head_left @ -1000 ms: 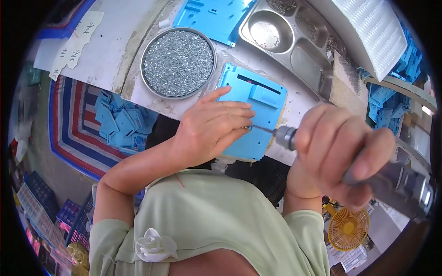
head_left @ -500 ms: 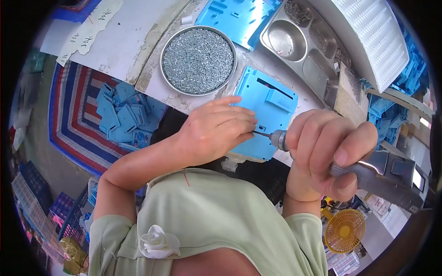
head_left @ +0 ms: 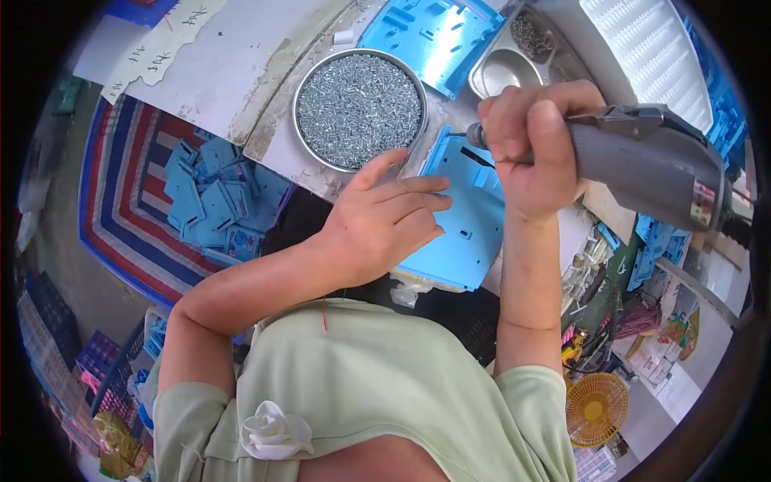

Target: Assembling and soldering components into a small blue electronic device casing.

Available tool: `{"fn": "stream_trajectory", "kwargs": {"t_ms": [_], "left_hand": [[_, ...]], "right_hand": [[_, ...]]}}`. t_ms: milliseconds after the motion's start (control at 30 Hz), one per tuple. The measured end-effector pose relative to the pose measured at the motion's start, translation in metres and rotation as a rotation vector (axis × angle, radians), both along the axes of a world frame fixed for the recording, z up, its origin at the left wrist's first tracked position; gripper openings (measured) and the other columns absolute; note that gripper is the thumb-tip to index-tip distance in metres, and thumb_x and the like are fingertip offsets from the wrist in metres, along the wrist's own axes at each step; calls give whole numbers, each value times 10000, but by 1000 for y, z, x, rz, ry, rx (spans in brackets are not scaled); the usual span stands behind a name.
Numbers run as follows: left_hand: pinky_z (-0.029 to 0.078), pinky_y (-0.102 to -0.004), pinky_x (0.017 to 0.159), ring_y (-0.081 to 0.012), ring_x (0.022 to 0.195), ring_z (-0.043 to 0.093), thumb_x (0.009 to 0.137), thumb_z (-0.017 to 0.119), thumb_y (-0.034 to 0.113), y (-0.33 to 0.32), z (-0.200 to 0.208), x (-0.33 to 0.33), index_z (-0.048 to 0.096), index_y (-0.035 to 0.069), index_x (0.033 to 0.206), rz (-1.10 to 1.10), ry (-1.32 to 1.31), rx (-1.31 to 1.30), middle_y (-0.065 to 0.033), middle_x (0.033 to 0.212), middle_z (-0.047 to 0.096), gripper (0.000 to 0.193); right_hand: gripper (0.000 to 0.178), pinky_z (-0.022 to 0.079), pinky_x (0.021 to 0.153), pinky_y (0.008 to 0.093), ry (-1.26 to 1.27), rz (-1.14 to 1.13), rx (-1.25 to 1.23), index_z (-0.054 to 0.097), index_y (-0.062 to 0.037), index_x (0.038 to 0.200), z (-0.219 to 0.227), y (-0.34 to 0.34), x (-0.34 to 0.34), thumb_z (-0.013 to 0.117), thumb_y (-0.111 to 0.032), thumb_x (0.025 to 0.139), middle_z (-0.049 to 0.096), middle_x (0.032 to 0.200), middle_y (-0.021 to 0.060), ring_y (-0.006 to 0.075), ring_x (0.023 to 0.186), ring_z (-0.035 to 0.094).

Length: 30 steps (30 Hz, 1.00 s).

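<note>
My right hand is wrapped round a grey electric screwdriver, tilted nearly level. Its bit reaches the far left corner of a blue plastic panel lying in front of me. Whether a screw sits under the tip is too small to tell. Over the panel's left side rests my left hand, open, index finger lifted apart from the others. Just beyond that hand stands a round metal dish full of small silvery screws.
A second blue panel lies farther back, beside a compartmented metal tray and a white ribbed tray. Lower left, a striped bag contains several blue parts. A yellow fan is at lower right.
The screwdriver has moved away from me, from the panel's middle to its far left corner. My left fingers have spread, the index lifting toward the dish. The view has shifted slightly.
</note>
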<state>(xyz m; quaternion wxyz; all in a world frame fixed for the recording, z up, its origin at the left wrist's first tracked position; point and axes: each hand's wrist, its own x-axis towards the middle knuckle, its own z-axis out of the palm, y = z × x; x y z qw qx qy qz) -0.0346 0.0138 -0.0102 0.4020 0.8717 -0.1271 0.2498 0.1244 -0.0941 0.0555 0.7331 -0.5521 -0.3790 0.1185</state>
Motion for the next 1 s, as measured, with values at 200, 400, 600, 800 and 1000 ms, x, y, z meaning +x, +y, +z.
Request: {"fn": "stream_trajectory", "kwargs": {"t_ms": [200, 400, 600, 800, 1000], "left_hand": [[358, -547, 1138, -176, 1162, 697, 813, 808, 114, -4, 7, -4, 621, 120, 820, 36, 49, 33, -14, 1085, 755, 187], [366, -528, 1113, -189, 1137, 713, 818, 809, 121, -4, 3, -3, 658, 117, 862, 53, 34, 9, -12, 1047, 762, 157], [359, -533, 1123, -214, 1101, 727, 817, 811, 114, -1, -8, 1, 693, 97, 876, 9, 0, -138, -42, 1031, 771, 133], [351, -540, 1150, -196, 1014, 743, 783, 842, 97, 10, -2, 1, 695, 96, 905, 47, -41, -132, -41, 984, 768, 191], [313, -568, 1166, -228, 964, 753, 745, 847, 66, 8, 2, -6, 700, 85, 879, 29, -64, -175, -57, 938, 771, 200]], "right_hand": [[141, 351, 505, 311, -6, -87, -73, 459, -66, 932, -2, 5, -8, 550, -135, 1015, 451, 604, 32, 123, 499, 396], [214, 338, 506, 309, -15, 22, -67, 453, -61, 899, 5, -9, -15, 610, -152, 1013, 454, 569, 31, 130, 489, 408], [208, 354, 526, 312, 23, 12, -115, 480, -61, 959, -1, -7, -19, 618, -205, 1015, 466, 579, 20, 126, 505, 421], [262, 362, 540, 298, 66, 238, 75, 500, -111, 1072, 51, -36, -34, 593, -353, 1032, 508, 623, -45, 106, 502, 437], [269, 368, 535, 296, 66, 246, 83, 495, -129, 1096, 48, -41, -57, 575, -381, 1043, 525, 636, -48, 95, 484, 464]]}}
